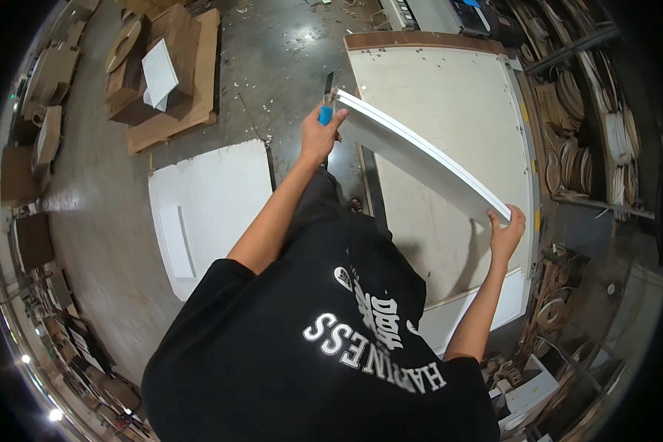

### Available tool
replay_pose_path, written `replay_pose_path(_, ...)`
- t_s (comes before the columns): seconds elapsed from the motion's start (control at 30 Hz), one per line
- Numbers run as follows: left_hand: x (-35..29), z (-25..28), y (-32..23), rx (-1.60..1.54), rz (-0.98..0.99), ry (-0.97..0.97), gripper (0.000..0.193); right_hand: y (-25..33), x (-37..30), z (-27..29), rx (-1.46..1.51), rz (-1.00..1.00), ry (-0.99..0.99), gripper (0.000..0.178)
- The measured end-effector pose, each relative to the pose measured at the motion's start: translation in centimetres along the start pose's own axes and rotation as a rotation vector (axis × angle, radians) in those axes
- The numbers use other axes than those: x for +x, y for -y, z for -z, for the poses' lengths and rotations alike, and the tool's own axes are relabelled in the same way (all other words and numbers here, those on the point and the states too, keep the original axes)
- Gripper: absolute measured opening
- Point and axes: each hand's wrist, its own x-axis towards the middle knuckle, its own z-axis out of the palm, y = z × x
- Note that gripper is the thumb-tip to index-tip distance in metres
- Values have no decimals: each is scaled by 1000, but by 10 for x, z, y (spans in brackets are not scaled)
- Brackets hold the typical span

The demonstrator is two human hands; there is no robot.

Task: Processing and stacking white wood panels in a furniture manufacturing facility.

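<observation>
A long white panel (423, 156) is held up on edge in front of me, slanting from far left to near right, with a groove line along its bright upper edge. My right hand (507, 234) is closed around its near right end, thumb on the inner face. My left hand (319, 138) is closed on a utility knife (325, 116) with a blue handle, its dark blade pointing away from me. The left thumb is against or very close to the panel's far end; I cannot tell whether it also grips it. Below the panel stands a pale-topped worktable (449, 81).
On my left, a white board (228, 173) has a narrow white strip (177, 243) on it. Farther off, a brown box (177, 37) stands on cardboard with white offcuts on top. Shelves at right hold coiled bands (569, 173). Scraps litter the floor.
</observation>
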Motion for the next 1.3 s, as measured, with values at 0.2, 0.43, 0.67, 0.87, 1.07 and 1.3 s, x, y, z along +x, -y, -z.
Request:
replay_pose_path(0.2,-1,-8,2,-104,-84,-65,54,3,-15,-20,575,-440,-96,80)
replay_pose_path(0.43,-4,-8,2,-40,23,-42,52,-10,-33,-45,946,-522,-247,82)
replay_pose_path(0.67,0,-4,5,-75,-11,-41,49,-10,-35,-49,954,-503,-286,82)
replay_pose_path(0.87,9,-3,9,-84,-140,-76,40,-11,-35,-51,1028,-496,-307,83)
replay_pose_path(1.07,14,0,11,-37,-94,-59,38,-14,-37,-58,986,-496,-380,72)
replay_pose_path(1.3,38,32,-2,130,-115,165,40,-22,-39,-57,999,-487,-314,67)
